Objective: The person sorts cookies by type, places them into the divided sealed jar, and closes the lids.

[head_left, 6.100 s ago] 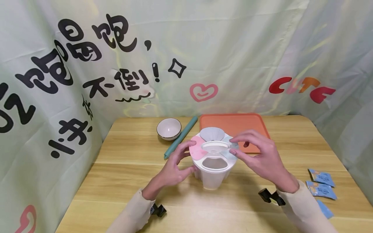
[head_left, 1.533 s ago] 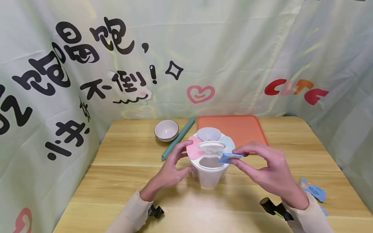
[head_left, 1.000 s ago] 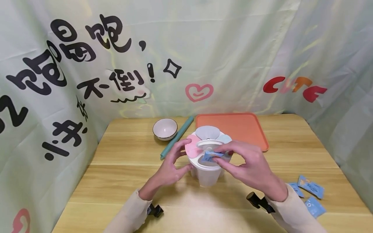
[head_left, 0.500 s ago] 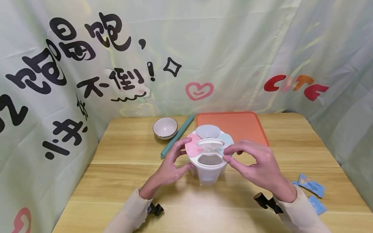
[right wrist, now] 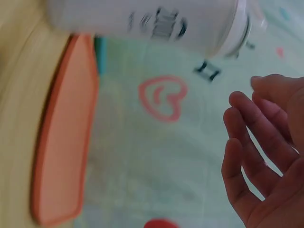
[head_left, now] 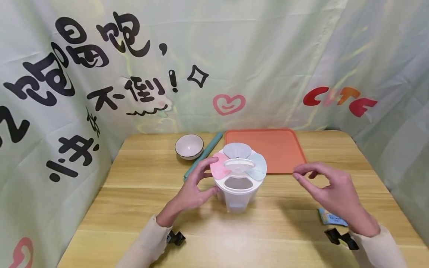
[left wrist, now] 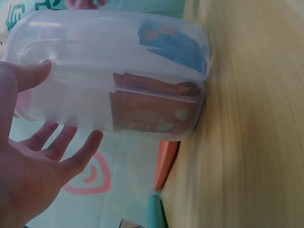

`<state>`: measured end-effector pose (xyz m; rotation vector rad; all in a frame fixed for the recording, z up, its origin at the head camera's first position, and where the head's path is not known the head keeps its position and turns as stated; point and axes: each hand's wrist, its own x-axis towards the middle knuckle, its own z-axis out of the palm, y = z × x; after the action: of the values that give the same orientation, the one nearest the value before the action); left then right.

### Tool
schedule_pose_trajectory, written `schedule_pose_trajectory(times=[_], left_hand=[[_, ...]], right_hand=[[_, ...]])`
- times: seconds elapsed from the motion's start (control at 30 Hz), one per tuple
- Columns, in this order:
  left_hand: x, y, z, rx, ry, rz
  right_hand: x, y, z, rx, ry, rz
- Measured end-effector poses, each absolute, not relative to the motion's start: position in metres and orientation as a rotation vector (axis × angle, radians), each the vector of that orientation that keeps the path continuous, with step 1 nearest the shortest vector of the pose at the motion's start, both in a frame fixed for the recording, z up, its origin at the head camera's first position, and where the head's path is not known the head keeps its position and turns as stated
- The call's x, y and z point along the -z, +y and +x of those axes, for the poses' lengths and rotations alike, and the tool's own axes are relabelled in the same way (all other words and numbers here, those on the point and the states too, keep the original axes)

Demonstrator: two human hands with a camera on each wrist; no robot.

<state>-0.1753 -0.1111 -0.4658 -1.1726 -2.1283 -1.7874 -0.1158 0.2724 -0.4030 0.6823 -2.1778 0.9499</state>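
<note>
A translucent compartment box (head_left: 237,199) stands upright on the table, its top made of petal-like lids in pink, grey and pale blue. The front white lid (head_left: 239,165) is raised over an open compartment. My left hand (head_left: 192,190) grips the box's left side, thumb toward me and fingers at the pink lid. Through the wall in the left wrist view, a blue packet (left wrist: 171,45) lies at the bottom, beside brown packets (left wrist: 154,107) in another compartment. To the box's right, my right hand (head_left: 335,188) hovers with loosely bent fingers and holds nothing. Below it lies a blue packet (head_left: 330,217), partly hidden.
Behind the box lies an orange tray (head_left: 268,141). A pale bowl (head_left: 189,146) with a dark rim sits at the back left, beside a teal roll (head_left: 211,148). The wooden table (head_left: 134,208) meets a printed cloth backdrop (head_left: 268,56) at its far edge.
My right hand took a blue packet to the open front compartment, let it go inside, and has moved back right over the packets on the table. My left hand has stayed on the box.
</note>
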Motion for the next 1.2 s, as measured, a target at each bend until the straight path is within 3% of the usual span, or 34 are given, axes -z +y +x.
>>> schedule_pose_trajectory(times=[0.4, 1.2], left_hand=[[0.465, -0.112, -0.176, 1.769, -2.122, -1.164], [0.468, -0.111, -0.178, 1.725, -2.117, -1.179]], right_hand=[[0.417, 0.329, -0.109, -0.914, -2.455, 0.306], [0.461, 0.405, -0.087, -0.875, -2.822, 0.012]])
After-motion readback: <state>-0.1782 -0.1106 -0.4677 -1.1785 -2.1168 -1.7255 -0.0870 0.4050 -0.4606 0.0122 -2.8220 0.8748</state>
